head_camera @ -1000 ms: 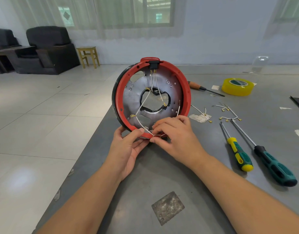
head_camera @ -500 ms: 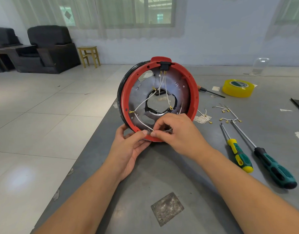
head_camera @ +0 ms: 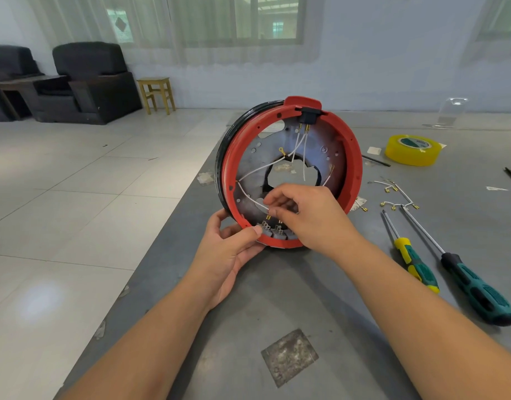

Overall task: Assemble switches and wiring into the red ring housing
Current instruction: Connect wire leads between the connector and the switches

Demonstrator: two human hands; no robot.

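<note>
left hand (head_camera: 234, 249) grips the red ring (head_camera: 354, 157) upright; right hand (head_camera: 309, 215) pinches a white wire (head_camera: 253, 202). tugging could pull its connector loose.

Grey bench (head_camera: 306, 298) carries two green-handled screwdrivers (head_camera: 476, 290) on the right, yellow tape roll (head_camera: 412, 150) farther back, loose wire leads (head_camera: 392, 194) between them.

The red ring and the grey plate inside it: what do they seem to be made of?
The red ring looks like moulded plastic: even colour, matt to slightly glossy, with rounded edges and small moulded holes. The grey plate looks like bare sheet metal, perhaps steel or aluminium: dull grey, patchy sheen, punched holes and a cut-out centre. The exact metal cannot be told.
</note>
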